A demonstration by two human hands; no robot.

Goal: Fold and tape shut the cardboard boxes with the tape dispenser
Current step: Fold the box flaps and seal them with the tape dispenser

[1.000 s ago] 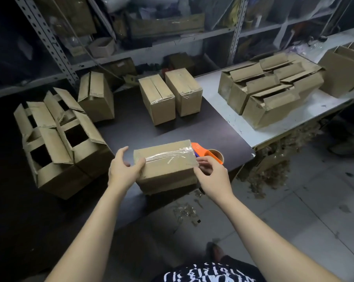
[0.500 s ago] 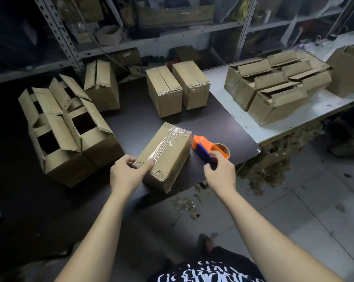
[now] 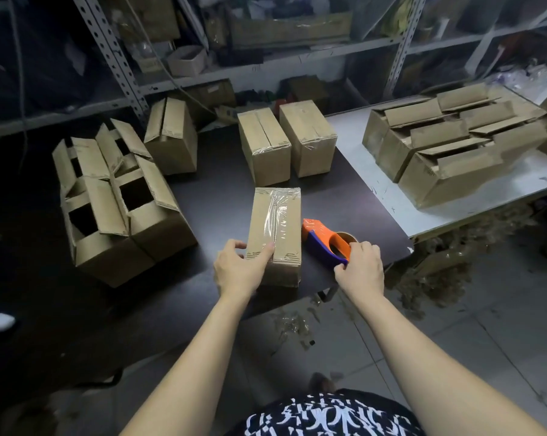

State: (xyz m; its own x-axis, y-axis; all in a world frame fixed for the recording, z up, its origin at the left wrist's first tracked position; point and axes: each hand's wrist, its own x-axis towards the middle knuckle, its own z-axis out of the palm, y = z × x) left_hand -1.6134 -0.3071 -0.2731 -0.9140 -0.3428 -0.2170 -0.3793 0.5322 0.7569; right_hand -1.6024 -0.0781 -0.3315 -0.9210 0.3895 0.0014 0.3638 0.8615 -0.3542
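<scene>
Swung round since half a second earlier, the taped box (image 3: 275, 228) lay lengthwise on the dark table (image 3: 222, 171), its near end gripped by the left hand (image 3: 237, 272), thumb on top. The right hand (image 3: 360, 269) curled round the handle of the tape dispenser (image 3: 325, 243) (lying just beside the box). Steadying the box firmly before lifting the dispenser seemed wisest.

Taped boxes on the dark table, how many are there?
3: the near box held by the left hand; the left rear box and right rear box side by side behind it. Tape on others is unclear.
</scene>
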